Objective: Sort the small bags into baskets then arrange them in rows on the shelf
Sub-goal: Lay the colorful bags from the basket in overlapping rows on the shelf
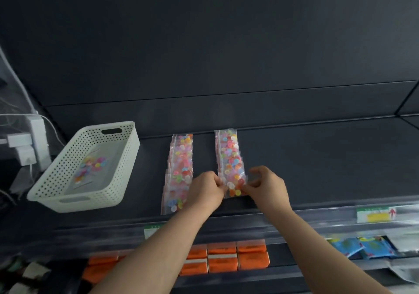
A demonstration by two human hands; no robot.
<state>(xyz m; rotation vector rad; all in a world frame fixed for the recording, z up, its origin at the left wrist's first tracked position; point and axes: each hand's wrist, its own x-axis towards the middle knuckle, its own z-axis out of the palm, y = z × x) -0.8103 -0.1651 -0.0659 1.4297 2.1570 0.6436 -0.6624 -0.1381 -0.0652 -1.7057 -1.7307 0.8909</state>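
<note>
Two rows of small clear bags filled with coloured buttons lie on the dark shelf [317, 169]. The left row [181, 157] runs from back to front. At the near end of the right row [230, 155], my left hand [205, 189] and my right hand [267, 186] pinch the two sides of the front bag [234, 188], which lies overlapping the bags behind it. A white perforated basket [127, 157] stands at the left of the shelf, angled, with one or two button bags [90, 167] left in it.
White chargers and cables [27, 144] hang at the far left beside the basket. Below the shelf's front rail with price labels [374, 214] lie orange packets [222, 257] and blue packets [362, 247] on the lower shelf.
</note>
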